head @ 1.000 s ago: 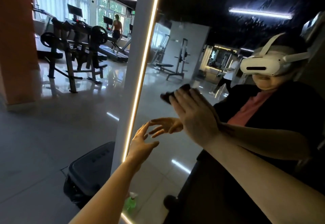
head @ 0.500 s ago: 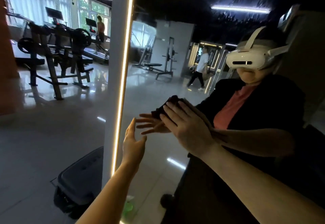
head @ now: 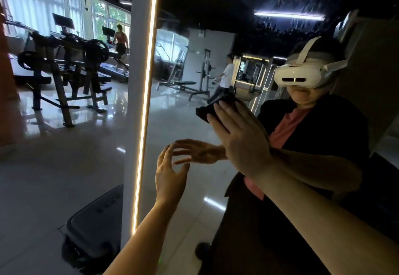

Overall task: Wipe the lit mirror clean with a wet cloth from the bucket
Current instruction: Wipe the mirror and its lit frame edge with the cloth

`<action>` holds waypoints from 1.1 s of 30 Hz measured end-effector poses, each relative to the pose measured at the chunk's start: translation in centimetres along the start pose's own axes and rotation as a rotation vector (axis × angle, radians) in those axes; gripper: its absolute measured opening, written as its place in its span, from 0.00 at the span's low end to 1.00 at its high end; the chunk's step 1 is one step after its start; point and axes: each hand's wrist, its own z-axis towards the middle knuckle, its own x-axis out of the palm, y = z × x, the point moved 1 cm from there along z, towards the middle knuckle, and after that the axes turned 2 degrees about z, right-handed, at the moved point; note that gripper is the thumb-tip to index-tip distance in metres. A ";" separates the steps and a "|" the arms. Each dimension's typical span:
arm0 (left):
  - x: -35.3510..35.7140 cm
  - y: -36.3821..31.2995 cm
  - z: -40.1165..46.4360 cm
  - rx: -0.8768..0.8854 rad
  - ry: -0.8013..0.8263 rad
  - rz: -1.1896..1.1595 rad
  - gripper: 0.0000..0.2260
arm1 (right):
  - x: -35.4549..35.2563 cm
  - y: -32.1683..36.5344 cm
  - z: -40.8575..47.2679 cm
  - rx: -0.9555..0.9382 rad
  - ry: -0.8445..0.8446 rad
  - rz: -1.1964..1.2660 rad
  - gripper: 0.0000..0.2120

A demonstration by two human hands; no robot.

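Right hand (head: 241,136), fingers straight, presses a dark cloth (head: 207,110) flat against the glass of the lit mirror (head: 183,69); the grip is thus apart, the cloth held by pressure of the palm and fingers rather than by a pinch. The cloth lies on the upper middle of the visible glass, to the right of the glowing edge strip (head: 146,93). Compared with half a second ago, the cloth and right hand stand higher on the glass, which suggests an upward wiping stroke in progress. Left hand (head: 170,173) hovers near the glass beside the strip, fingers loosely curled and holding nothing; a second ago they were spread wider. Whether its fingertips touch the glass cannot be told. A dark bin-like container (head: 95,227) stands on the floor behind the mirror's lower edge. Streaks remain visible high on the glass, so the wiping appears unfinished
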 end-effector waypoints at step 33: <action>5.9 -13.6 1.8 0.636 -0.116 0.220 0.35 | -11.1 -15.3 -5.0 0.528 -0.373 -0.221 0.18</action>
